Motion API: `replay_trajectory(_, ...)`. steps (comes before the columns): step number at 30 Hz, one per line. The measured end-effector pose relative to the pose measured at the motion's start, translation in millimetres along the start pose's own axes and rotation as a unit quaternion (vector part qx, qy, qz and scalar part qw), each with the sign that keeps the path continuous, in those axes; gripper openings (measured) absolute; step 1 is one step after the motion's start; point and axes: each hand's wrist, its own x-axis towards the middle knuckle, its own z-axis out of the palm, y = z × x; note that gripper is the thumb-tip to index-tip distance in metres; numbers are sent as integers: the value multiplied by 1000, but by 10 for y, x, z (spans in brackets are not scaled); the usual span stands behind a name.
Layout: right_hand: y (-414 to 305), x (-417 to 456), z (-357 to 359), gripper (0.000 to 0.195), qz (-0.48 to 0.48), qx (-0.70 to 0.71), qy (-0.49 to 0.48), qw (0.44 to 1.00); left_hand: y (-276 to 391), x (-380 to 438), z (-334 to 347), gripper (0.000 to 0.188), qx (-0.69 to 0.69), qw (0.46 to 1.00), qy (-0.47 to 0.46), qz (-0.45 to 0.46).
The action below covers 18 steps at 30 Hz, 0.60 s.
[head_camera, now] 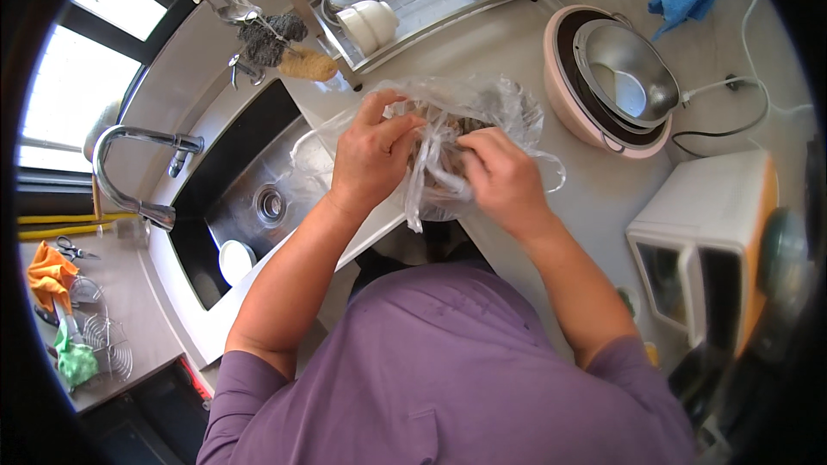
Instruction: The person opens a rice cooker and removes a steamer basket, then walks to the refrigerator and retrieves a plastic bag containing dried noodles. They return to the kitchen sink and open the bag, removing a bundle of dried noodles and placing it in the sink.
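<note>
A clear plastic bag (510, 106) with brownish contents that I cannot make out lies on the counter beside the sink. Its gathered, twisted part with loose ends lies between my hands. My left hand (378, 148) pinches the bag's plastic with thumb and fingers at its left side. On the right side, my right hand (504, 174) has its fingertips closed on the plastic near the gathered part. Another piece of clear plastic with something white (313, 152) hangs over the sink's edge to the left of my left hand.
The sink (229, 194) with a chrome faucet (139, 206) and a white lid-like dish (236, 262) is at left. Nested basins (555, 77) with a metal bowl (656, 64) stand at right, a white appliance (704, 200) below them. A dish rack (446, 13) stands behind; scrubbers (307, 64) hang beside it.
</note>
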Motion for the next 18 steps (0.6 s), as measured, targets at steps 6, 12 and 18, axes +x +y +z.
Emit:
replay_trajectory(6,165,22,241,7,-57,-94,1,994,-251,-18,8,11,36,999,-18,20)
replay_trajectory(12,226,-335,-172,6,60,-130,-16,989,-522,-43,-191,24,111,991,-29,-67)
replay_trajectory(18,-102,-140,-14,45,-86,-100,11,991,196,7,-244,46,185,958,-182,120)
